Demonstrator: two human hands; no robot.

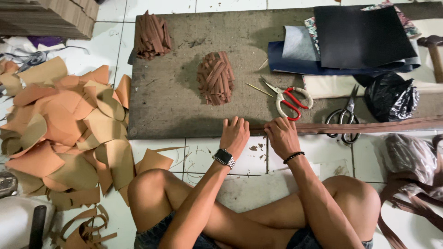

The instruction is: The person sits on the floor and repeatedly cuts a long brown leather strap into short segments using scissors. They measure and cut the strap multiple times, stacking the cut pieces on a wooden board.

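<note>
Head view: I see both hands pressed down side by side at the near edge of the board (175, 92), centre of the frame. The right hand (281, 134) has its grip closed on the end of a long brown strap (369, 126), fingers curled over it and pinning it to the board. The left hand (234, 133) lies just beside it to the left, fingers spread flat on the board edge, apart and holding nothing that I can make out; a watch (224, 157) sits on that wrist.

The strap runs with its long axis left to right along the board's lower edge, stretching away from the right hand toward the right side of the frame. So the right hand is on it, and the left hand is just past its free end.

Just above the hands lie red-handled scissors (290, 99), with dark scissors (344, 117) further right, touching the strap. A heap of short brown strips (216, 77) sits above the left hand. Tan leather offcuts (64, 124) cover the floor at the left.
</note>
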